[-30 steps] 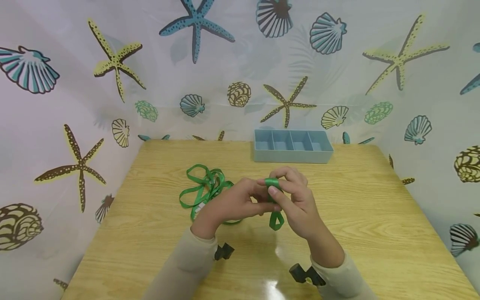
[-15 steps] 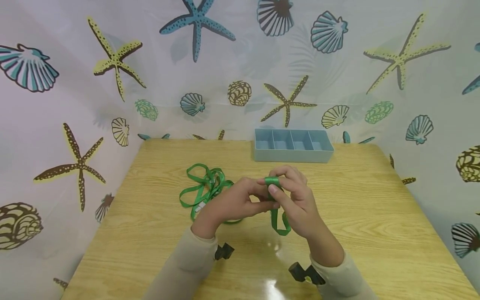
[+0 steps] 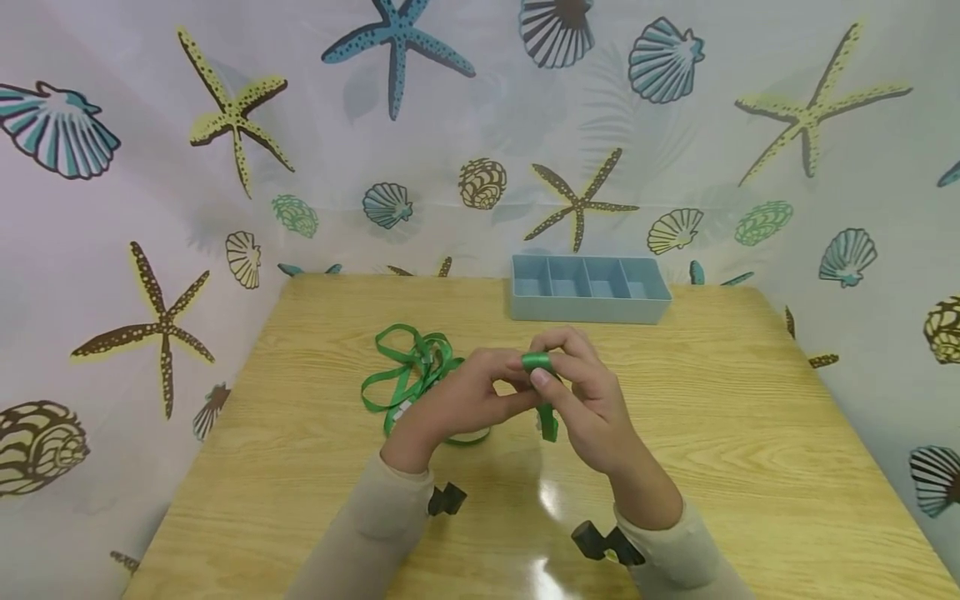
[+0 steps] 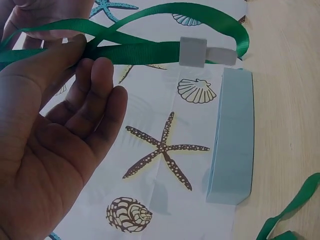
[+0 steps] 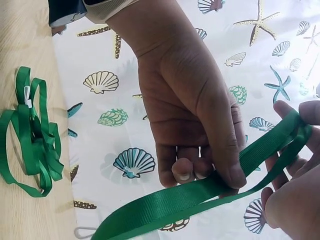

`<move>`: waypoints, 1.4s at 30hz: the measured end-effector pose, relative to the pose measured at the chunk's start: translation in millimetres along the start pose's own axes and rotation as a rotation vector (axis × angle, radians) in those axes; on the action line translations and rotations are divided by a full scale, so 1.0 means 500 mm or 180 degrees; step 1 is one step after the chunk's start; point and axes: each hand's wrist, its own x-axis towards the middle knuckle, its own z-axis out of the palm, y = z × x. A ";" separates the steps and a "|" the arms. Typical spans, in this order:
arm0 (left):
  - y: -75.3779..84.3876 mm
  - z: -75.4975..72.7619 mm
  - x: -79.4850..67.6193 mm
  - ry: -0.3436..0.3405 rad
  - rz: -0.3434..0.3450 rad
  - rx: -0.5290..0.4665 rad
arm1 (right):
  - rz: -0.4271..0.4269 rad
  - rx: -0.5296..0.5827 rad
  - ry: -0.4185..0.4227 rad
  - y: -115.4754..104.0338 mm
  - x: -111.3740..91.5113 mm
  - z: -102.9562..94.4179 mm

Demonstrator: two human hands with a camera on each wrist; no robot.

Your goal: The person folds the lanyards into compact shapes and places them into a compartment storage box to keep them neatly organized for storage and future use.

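Both hands hold one green lanyard [image 3: 537, 362] over the middle of the table. My left hand [image 3: 476, 392] pinches the band between thumb and forefinger, its other fingers loosely bent in the left wrist view. From the right, my right hand [image 3: 588, 404] pinches the band too; in the right wrist view its thumb [image 5: 311, 112] presses on the ribbon. A short end of the lanyard hangs below the hands. In the left wrist view, a white plastic clip [image 4: 193, 51] sits on the looped band beyond the left fingers.
A tangled pile of green lanyards [image 3: 411, 367] with white clips lies on the wooden table [image 3: 720, 417], left of the hands and partly behind the left forearm. At the back stands a light-blue divided tray [image 3: 590, 309]. A shell-and-starfish patterned curtain [image 3: 420, 142] surrounds the table.
The hanging end of the lanyard widened into an open loop half a second ago and now hangs shorter and narrower. Both hands have shifted slightly left and keep their hold.
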 end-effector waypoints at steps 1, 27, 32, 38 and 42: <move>-0.001 0.000 0.000 0.0014 -0.0017 -0.0026 | -0.0006 0.0027 -0.0008 0.001 -0.001 0.000; -0.013 -0.030 -0.003 0.0548 -0.0052 0.0212 | -0.0266 0.0150 -0.0142 0.008 -0.016 -0.013; -0.010 -0.039 0.000 0.0670 0.0020 0.0252 | -0.0135 0.0022 -0.0120 0.013 -0.027 -0.019; -0.006 -0.048 0.003 0.0768 0.0079 0.0365 | 0.0016 -0.0059 -0.0116 0.016 -0.038 -0.020; -0.005 -0.052 0.004 0.0823 0.0112 0.0411 | 0.0075 -0.0103 -0.0102 0.017 -0.045 -0.019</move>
